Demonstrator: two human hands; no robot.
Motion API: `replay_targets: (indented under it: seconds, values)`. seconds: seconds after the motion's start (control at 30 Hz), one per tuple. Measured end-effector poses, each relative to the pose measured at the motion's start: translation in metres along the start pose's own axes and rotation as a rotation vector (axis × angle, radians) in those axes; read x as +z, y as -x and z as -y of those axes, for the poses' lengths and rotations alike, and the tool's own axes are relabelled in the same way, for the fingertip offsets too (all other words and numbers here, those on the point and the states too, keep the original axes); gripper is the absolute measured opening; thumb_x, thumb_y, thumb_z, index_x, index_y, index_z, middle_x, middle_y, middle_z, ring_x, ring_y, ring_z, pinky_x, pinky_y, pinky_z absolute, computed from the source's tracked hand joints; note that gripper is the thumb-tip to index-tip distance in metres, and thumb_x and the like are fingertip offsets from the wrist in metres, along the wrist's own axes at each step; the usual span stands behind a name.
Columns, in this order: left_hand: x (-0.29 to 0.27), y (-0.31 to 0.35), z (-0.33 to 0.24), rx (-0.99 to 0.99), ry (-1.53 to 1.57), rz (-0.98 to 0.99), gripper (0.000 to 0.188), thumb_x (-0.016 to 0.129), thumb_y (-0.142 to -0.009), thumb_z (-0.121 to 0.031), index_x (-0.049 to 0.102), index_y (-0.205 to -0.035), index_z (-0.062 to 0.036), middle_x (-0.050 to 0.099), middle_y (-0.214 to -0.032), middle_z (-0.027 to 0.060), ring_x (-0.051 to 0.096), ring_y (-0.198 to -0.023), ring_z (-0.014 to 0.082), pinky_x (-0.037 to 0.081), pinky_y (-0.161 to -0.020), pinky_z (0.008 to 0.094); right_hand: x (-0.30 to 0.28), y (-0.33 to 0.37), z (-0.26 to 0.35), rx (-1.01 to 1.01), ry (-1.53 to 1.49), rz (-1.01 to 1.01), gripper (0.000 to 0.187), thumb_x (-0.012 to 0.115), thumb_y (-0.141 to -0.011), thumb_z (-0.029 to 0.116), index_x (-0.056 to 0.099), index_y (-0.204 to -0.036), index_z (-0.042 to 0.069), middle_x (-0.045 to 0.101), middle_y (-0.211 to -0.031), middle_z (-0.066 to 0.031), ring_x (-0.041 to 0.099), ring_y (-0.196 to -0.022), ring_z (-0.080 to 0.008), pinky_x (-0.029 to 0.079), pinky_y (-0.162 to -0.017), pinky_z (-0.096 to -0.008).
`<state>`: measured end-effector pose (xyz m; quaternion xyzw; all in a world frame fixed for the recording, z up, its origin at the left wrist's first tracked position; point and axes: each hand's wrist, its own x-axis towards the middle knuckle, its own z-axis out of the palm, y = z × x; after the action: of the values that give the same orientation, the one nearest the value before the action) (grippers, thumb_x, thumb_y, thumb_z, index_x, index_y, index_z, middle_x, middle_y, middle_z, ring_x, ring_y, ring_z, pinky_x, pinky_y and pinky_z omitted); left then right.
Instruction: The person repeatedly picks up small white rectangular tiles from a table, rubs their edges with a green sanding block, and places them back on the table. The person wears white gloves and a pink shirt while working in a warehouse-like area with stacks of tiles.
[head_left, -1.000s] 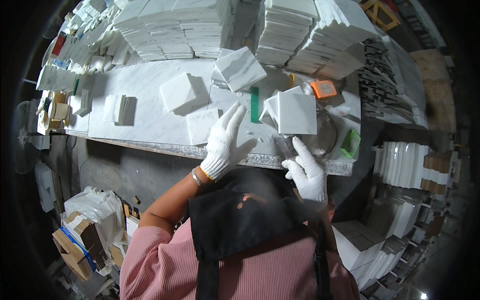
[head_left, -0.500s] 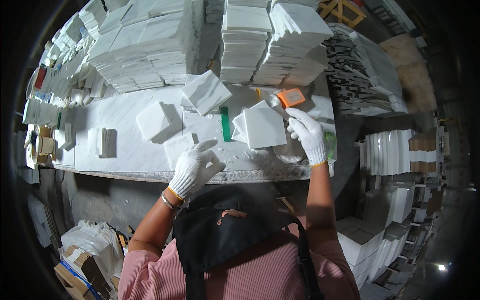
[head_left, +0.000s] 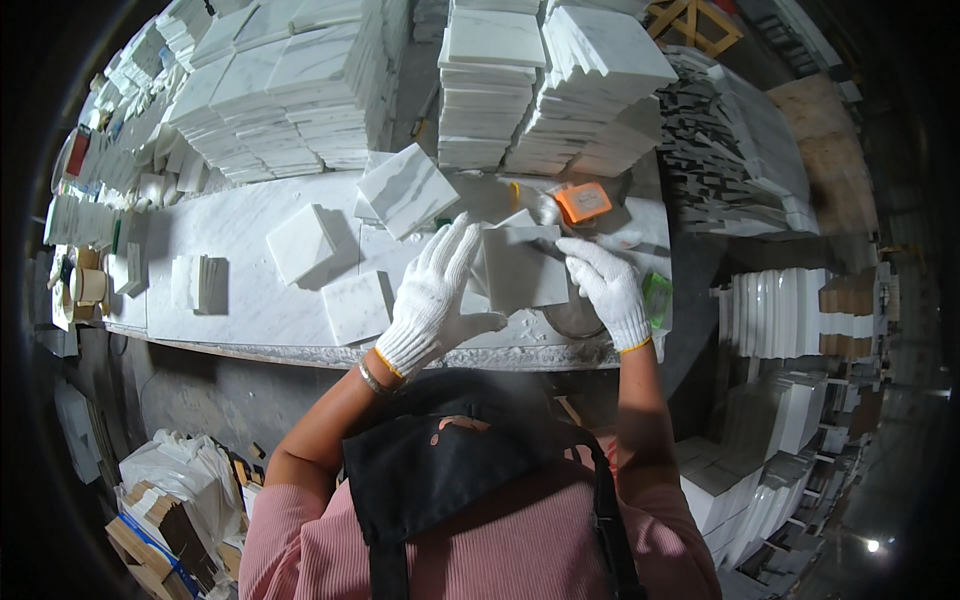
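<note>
A square white marble tile (head_left: 525, 275), shadowed across its face, tops a small skewed stack on the bench in front of me. My left hand (head_left: 437, 290), in a white knit glove, is open by the stack's left side, fingers stretched away from me and thumb out to the right. At the tile's right corner is my right hand (head_left: 603, 285), gloved too, its fingers closed on a dark slim tool (head_left: 545, 244) that reaches over the tile's far edge. The tool's exact kind cannot be made out. An orange block (head_left: 583, 202) lies just beyond.
Loose tiles lie left of my hands: a grey-veined tile (head_left: 407, 192), a thick pale tile (head_left: 300, 244) and a flat tile (head_left: 356, 308). Tall tile stacks (head_left: 490, 100) line the bench's far side. A green object (head_left: 656, 298) sits right of my right wrist. White crumbs litter the front edge.
My left hand has moved right and away from me to the tile stack, covering the green strip. My right hand has come down and left, bringing the dark tool over the top tile.
</note>
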<state>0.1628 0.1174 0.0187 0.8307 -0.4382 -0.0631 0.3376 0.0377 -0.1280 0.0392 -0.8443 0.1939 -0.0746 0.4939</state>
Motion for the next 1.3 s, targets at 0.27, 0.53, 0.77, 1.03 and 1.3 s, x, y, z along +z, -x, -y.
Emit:
replay_targets:
  seconds: [0.27,0.53,0.77,1.03,1.3]
  values:
    - [0.01,-0.001,0.008,-0.017,0.031,0.002,0.121,0.092,-0.061,-0.045,0.029,-0.156,-0.0036,0.03,-0.16,0.0243,0.033,-0.146,0.0433,0.035,-0.116,0.0516,-0.004,0.033,0.003,-0.103,0.049,0.204,0.029,0.065,-0.093,0.004,0.074,-0.121,0.007,0.073,-0.094,-0.0032,0.061,-0.072,-0.0059,0.049,-0.06,-0.0224]
    - [-0.007,0.049,0.042,-0.188,0.227,0.188,0.046,0.087,-0.072,-0.034,0.071,-0.107,-0.009,0.044,-0.153,0.0199,0.054,-0.126,0.0415,0.049,-0.098,0.047,-0.014,0.083,0.005,0.377,-0.355,0.158,0.037,0.058,-0.096,0.001,0.063,-0.133,0.0,0.07,-0.103,-0.0072,0.063,-0.087,-0.0104,0.053,-0.077,-0.025]
    - [-0.013,0.059,0.016,-0.142,-0.059,0.231,0.048,0.084,-0.074,-0.02,0.067,-0.117,-0.0114,0.058,-0.141,0.0151,0.067,-0.111,0.034,0.056,-0.089,0.0414,-0.027,0.097,-0.016,0.424,-0.285,-0.11,0.04,0.059,-0.099,0.008,0.06,-0.138,0.004,0.07,-0.105,-0.0072,0.065,-0.087,-0.0118,0.054,-0.076,-0.0272]
    - [-0.018,0.039,0.004,-0.271,0.208,0.165,0.021,0.079,-0.081,-0.024,0.07,-0.085,-0.0052,0.069,-0.122,0.0137,0.071,-0.097,0.029,0.056,-0.079,0.0374,-0.009,0.092,-0.077,0.386,0.708,-0.083,0.026,0.063,-0.093,0.04,0.071,-0.104,0.018,0.072,-0.087,-0.0169,0.07,-0.083,-0.0378,0.054,-0.071,-0.0491]
    - [-0.02,0.023,-0.006,-0.451,0.482,0.213,0.031,0.068,-0.094,-0.011,0.065,-0.124,-0.0017,0.071,-0.107,0.0095,0.069,-0.091,0.0149,0.055,-0.082,0.029,-0.018,0.072,-0.026,0.161,0.404,-0.366,0.041,0.07,-0.094,0.036,0.067,-0.128,0.014,0.074,-0.096,-0.0167,0.072,-0.086,-0.0306,0.056,-0.078,-0.0394]
